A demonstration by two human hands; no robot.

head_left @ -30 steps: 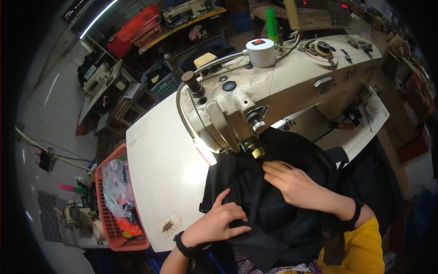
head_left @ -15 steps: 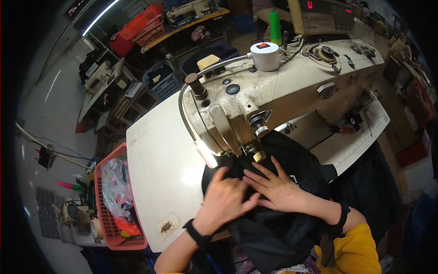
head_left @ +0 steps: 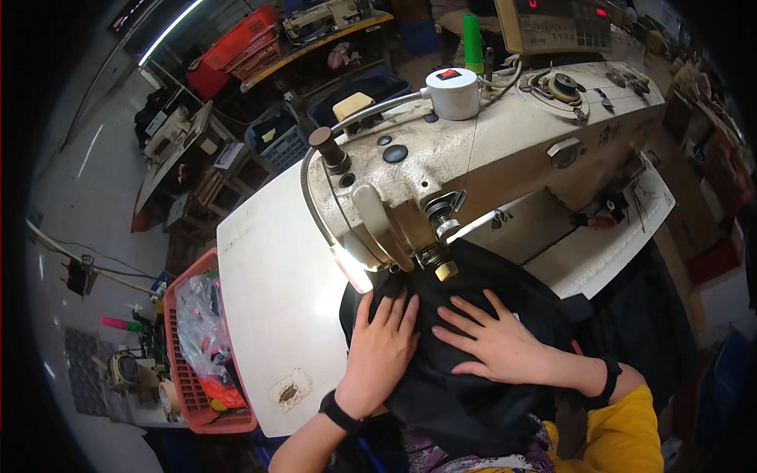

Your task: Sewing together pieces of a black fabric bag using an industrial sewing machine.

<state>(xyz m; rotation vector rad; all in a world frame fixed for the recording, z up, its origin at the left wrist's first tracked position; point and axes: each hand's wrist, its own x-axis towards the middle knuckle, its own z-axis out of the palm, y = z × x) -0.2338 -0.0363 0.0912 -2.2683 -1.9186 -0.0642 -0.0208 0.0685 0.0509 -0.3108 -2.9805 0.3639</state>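
Black fabric (head_left: 473, 402) lies under the needle area of a sewing machine (head_left: 418, 189) and drapes down over the table's near edge. My left hand (head_left: 382, 347) rests flat on its left part, fingers pointing toward the presser area. To the right, my right hand (head_left: 493, 339) lies flat on the same fabric with fingers spread. Neither hand grips anything. A lit lamp (head_left: 351, 268) on a bendable metal neck shines beside the machine head. The needle and presser foot are mostly hidden by the machine head.
A red plastic basket (head_left: 209, 422) with clear bags stands left of the white tabletop (head_left: 268, 260). A green thread cone (head_left: 472, 47) and a control box (head_left: 552, 27) are behind the machine. Small red-handled snips (head_left: 593, 222) lie under the machine arm.
My left hand has turned from a sideways, bent pose to lying flat with fingers forward. My right hand has moved slightly right and down, so the hands are farther apart. The fabric has shifted slightly.
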